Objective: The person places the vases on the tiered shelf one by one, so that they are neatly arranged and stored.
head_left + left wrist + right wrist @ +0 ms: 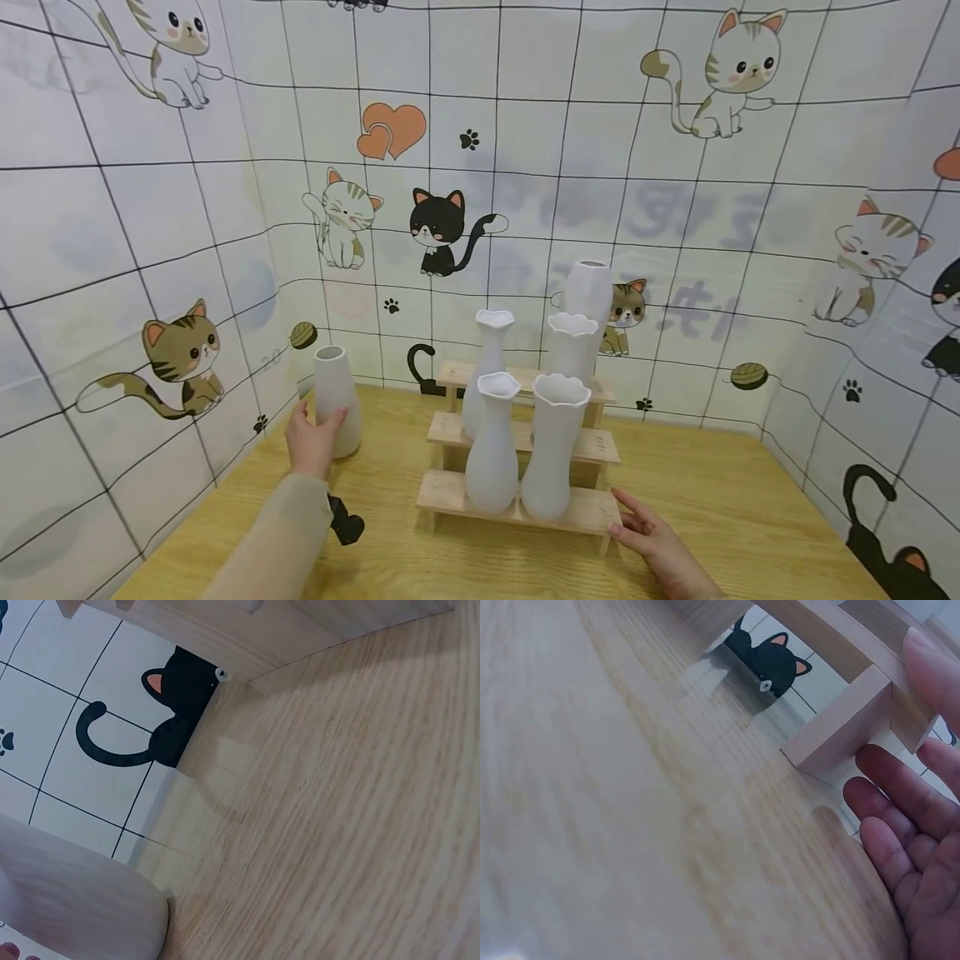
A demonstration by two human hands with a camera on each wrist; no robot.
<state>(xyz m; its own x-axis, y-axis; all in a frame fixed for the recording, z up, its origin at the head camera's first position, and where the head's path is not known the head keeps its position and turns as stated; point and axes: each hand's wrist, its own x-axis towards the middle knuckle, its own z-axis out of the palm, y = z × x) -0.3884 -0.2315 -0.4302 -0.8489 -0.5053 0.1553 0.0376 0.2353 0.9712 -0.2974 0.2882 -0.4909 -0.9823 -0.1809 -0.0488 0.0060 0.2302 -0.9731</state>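
Observation:
My left hand (311, 437) grips a plain white tapered vase (337, 408) standing on the table at the left. In the left wrist view the lower part of that vase (82, 900) rests on the wood. At the right end of the three-step wooden stand (450, 492), my right hand (652, 537) holds the lowest board between thumb and index finger. The right wrist view shows the other fingers (885, 851) loosely bent beside the stand's leg (840, 724). On the lowest step stand a narrow-necked vase (492, 458) and a wavy-rimmed vase (555, 450), both white.
Behind them on the stand rise another narrow-necked vase (491, 358), another wavy-rimmed vase (572, 346) and a tall plain vase (588, 287). The wood-grain table (697, 475) is backed by walls (525, 125) with a cat-print grid covering.

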